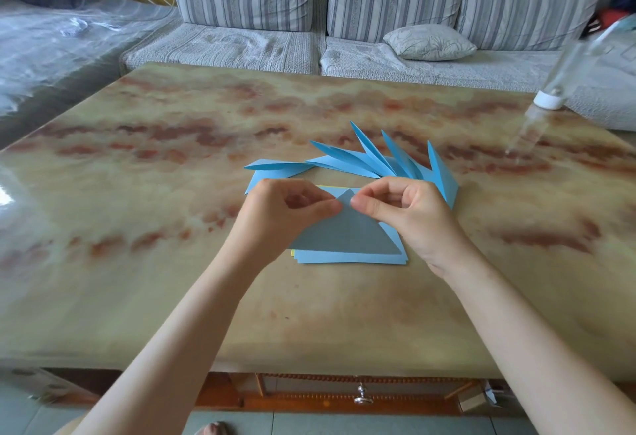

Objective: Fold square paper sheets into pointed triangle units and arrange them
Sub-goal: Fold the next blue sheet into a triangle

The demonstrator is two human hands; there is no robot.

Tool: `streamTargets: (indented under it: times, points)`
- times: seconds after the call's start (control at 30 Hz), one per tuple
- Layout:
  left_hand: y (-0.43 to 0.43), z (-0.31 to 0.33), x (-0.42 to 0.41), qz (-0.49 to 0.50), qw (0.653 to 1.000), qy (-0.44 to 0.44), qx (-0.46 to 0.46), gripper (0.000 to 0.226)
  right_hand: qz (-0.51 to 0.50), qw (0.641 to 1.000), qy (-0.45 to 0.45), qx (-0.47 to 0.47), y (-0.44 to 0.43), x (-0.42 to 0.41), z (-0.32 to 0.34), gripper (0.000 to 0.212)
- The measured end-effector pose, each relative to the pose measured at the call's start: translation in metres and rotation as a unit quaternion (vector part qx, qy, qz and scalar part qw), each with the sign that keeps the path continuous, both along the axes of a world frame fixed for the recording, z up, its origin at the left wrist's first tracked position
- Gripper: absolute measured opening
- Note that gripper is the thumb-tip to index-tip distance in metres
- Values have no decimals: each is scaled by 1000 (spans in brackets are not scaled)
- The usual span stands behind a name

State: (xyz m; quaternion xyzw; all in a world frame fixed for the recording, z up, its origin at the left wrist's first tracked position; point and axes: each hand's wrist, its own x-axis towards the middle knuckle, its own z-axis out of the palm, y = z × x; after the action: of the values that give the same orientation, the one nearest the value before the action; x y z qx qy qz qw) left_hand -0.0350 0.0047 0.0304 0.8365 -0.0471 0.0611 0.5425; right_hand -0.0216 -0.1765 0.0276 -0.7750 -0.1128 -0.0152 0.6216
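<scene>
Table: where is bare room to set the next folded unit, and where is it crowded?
Bare table lies left of the left hand and along the near edge below the paper stack. Crowded: the middle, where it and the right hand pinch the blue sheet, with folded units fanned behind. A bottle sits far right.

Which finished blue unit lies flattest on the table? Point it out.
The leftmost unit, at the fan's left end beyond the left hand: it lies almost flat, tip pointing left, while the others stand on edge with tips raised.

Left hand [285, 216] and right hand [411, 214] pinch the blue sheet [344, 236].
</scene>
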Motion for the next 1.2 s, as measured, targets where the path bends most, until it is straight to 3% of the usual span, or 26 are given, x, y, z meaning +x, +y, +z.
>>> streamTargets:
  times: [0.2,0.4,0.77,1.2]
  points:
    - [-5,2,-4,-15,999,-41,6,15,-16,1000,-8,6,6,-2,1,6]
    - [7,-1,2,-24,999,37,0,13,-35,998,26,52,4,2,0,5]
    - [27,1,3,-44,989,140,21,10,-57,998,31,26,-2,9,-2,8]
    - [25,-2,3,-41,990,135,15,13,-63,997,40,25,-5,8,-2,10]
